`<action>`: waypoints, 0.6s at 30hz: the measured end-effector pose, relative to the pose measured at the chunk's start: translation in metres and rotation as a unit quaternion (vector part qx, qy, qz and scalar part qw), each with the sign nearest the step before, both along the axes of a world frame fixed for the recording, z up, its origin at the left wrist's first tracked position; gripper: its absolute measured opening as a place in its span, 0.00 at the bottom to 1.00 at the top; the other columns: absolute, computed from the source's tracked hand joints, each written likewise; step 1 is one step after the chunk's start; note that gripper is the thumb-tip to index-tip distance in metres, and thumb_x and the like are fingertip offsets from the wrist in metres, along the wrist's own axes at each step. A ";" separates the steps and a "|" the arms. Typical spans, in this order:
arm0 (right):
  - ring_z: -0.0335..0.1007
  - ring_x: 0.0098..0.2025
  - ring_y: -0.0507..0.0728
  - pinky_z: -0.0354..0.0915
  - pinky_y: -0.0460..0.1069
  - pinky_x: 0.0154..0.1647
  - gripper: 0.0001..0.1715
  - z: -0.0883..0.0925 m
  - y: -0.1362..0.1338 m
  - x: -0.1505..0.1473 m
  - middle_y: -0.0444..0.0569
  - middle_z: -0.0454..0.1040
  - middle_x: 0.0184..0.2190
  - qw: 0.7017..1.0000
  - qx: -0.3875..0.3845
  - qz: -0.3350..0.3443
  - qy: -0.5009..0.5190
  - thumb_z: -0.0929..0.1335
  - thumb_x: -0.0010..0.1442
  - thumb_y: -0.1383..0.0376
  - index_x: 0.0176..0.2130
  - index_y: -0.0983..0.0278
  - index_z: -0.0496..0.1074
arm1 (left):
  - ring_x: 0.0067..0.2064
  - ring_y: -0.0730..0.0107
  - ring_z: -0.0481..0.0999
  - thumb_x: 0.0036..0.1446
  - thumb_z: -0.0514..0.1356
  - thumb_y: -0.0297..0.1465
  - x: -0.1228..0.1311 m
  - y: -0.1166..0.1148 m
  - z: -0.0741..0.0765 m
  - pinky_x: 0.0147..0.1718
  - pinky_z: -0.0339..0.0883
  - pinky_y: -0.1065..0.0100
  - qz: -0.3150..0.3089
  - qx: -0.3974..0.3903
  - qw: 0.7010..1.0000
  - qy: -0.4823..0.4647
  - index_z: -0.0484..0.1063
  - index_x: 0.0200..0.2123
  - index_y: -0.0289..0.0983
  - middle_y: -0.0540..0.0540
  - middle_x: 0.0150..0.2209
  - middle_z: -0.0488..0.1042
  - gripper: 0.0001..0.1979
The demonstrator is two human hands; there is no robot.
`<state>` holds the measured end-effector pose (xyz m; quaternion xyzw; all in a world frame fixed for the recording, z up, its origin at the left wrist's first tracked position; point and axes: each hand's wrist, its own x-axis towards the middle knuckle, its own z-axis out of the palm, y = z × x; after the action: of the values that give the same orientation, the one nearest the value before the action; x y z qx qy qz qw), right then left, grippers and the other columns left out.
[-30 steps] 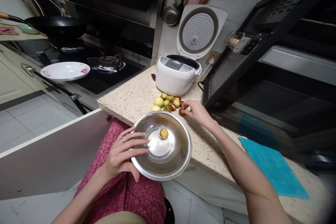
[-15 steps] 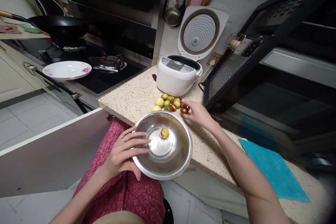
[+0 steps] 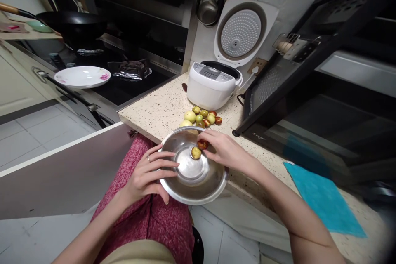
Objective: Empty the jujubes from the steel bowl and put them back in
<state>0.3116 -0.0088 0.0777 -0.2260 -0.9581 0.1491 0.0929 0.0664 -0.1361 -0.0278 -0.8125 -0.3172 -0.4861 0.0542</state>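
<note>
A steel bowl sits at the counter's front edge, over the lap. One yellow-green fruit lies inside it. My right hand is over the bowl, its fingertips closed on a red-brown fruit right beside the yellow one. My left hand rests on the bowl's left rim, fingers spread over the inside and thumb along the outer side. Several green, yellow and red-brown fruits lie in a cluster on the counter behind the bowl.
A white rice cooker stands open behind the fruits. To the right are a dark oven and a blue cloth. At the left, a flowered plate and a black wok are on the stove. An open cabinet door is below.
My right hand has moved from the fruit cluster left and toward me, carrying a red-brown fruit into the bowl. My left hand stays on the rim. The camera view has shifted slightly.
</note>
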 end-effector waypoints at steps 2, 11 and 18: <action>0.70 0.41 0.57 0.65 0.50 0.41 0.10 -0.004 -0.001 -0.001 0.49 0.73 0.40 1.000 -0.013 0.004 -0.012 0.67 0.61 0.75 0.42 0.62 0.69 | 0.54 0.59 0.79 0.61 0.58 0.54 0.000 0.001 0.000 0.65 0.62 0.49 -0.006 0.005 1.000 0.007 0.79 0.44 0.38 0.45 0.43 0.83 0.26; 0.71 0.43 0.58 0.66 0.51 0.42 0.12 -0.016 -0.002 -0.006 0.51 0.73 0.43 0.998 -0.021 0.018 -0.052 0.68 0.61 0.75 0.44 0.64 0.70 | 0.55 0.60 0.80 0.63 0.58 0.52 0.001 -0.001 0.001 0.65 0.61 0.50 -0.007 -0.007 1.000 0.001 0.79 0.43 0.39 0.46 0.43 0.84 0.23; 0.73 0.46 0.58 0.68 0.53 0.48 0.11 0.006 0.013 0.006 0.51 0.76 0.44 0.997 -0.062 0.034 0.027 0.71 0.63 0.70 0.46 0.63 0.72 | 0.55 0.61 0.79 0.63 0.58 0.50 0.002 -0.001 0.003 0.67 0.59 0.50 -0.015 -0.014 1.000 -0.012 0.79 0.40 0.38 0.47 0.42 0.84 0.21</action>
<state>0.3171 0.0039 0.0838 -0.1947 -0.9514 0.2171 0.0992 0.0688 -0.1373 -0.0247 -0.8120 -0.3122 -0.4921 0.0311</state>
